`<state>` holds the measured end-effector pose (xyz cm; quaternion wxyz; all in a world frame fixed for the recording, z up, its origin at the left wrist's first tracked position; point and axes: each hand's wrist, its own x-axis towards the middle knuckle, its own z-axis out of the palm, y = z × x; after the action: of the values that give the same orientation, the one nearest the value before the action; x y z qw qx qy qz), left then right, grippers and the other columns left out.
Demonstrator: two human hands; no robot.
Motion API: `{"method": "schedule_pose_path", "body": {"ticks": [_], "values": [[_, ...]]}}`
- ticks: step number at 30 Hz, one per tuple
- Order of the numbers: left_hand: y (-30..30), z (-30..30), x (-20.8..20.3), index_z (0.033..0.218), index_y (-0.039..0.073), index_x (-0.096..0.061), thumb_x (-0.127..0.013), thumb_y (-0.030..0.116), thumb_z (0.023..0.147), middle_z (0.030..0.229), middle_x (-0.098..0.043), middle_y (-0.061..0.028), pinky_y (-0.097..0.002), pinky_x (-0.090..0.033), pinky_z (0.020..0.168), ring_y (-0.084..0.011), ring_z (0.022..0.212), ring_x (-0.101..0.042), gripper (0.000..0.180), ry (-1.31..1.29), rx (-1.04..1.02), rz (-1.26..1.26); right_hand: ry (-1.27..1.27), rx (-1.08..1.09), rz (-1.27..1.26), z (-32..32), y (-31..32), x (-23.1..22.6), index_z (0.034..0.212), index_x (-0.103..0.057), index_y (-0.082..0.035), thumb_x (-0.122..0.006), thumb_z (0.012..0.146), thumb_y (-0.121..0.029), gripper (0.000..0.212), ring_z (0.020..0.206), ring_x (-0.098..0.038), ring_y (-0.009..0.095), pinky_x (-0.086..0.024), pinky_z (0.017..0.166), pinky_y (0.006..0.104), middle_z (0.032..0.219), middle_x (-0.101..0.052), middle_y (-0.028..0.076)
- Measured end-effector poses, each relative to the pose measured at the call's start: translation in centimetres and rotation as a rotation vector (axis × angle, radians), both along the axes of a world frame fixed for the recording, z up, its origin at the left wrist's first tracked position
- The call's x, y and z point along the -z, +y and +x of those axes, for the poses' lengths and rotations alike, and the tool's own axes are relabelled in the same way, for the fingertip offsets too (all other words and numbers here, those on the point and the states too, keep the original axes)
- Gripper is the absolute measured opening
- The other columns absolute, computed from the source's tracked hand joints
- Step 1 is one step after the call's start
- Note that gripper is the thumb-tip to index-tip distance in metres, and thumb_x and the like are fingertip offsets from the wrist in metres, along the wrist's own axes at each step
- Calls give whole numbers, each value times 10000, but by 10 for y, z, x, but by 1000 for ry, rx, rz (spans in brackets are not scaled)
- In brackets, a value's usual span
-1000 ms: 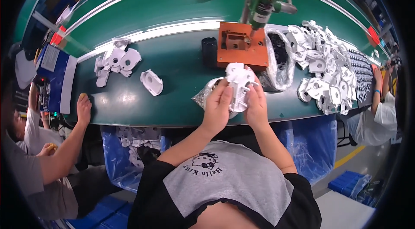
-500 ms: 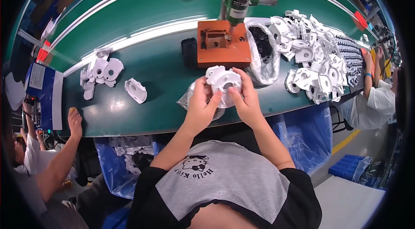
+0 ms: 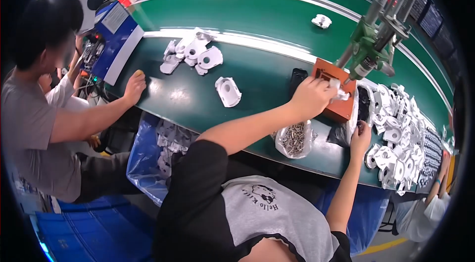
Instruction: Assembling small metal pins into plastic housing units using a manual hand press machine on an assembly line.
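My left hand [image 3: 311, 98] is closed on a white plastic housing part [image 3: 340, 92], held at the orange fixture block [image 3: 340, 109]; its fingers hide much of the part. Above the block stands a green press [image 3: 366, 49] with a metal spindle. My right hand [image 3: 360, 139] is at the near end of a clear plastic bag [image 3: 353, 113] of black parts. Its fingers are curled together by something small and dark that I cannot make out. Between my forearms sits an open bag of metal screws [image 3: 295, 141].
White housings are piled [image 3: 396, 133] at the right, beside rows of small dark parts [image 3: 429, 155]. More white housings [image 3: 193, 52] and a single one [image 3: 228, 92] lie leftward. A co-worker's hand [image 3: 134, 88] rests on the table's left end. Blue-lined bins [image 3: 148, 163] stand below the edge.
The view has swung left. My left hand has carried the white housing from in front of me to the orange block. My right hand has let go of it and moved to the bag.
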<state>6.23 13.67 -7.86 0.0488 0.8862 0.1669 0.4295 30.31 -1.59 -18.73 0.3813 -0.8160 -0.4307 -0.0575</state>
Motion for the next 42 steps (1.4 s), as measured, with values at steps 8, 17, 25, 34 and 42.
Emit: {"method": "schedule_pose_path", "body": {"ticks": [8,17,25,34,42], "values": [[32,44,22,868,96,-600,-560,187,777,875,-631,-195,-462,-460,860,-372,893,-621,135,83,-19,106,-14,17,-1,-4,7,-3,894,-584,-14,-590,841,-62,72,718,-565,245,-439,682,358,805,-581,108],[35,37,24,934,109,-615,-589,145,764,939,-598,-196,-463,-454,869,-356,951,-598,176,211,23,201,221,43,135,-10,-2,-6,1194,-559,-28,-519,905,-31,292,788,-601,222,-470,735,321,942,-621,143],[39,37,38,888,90,-671,-561,155,767,973,-608,-271,-463,-441,899,-394,1020,-585,176,130,95,56,202,29,224,-5,-5,-4,1061,-648,-27,-564,896,-70,190,726,-548,91,-432,640,231,977,-646,54],[29,37,47,902,38,-627,-608,270,769,1071,-584,-317,-489,-410,955,-425,1054,-565,268,22,52,45,177,-56,337,-25,17,-63,1042,-664,-2,-590,901,-104,189,940,-605,169,-456,856,295,1007,-665,93],[33,31,37,868,84,-643,-619,288,789,1114,-594,-248,-489,-397,968,-385,1087,-553,219,63,87,-20,172,-244,259,-48,96,-75,902,-705,-26,-684,798,-118,140,821,-639,223,-487,758,302,872,-685,127]]}}
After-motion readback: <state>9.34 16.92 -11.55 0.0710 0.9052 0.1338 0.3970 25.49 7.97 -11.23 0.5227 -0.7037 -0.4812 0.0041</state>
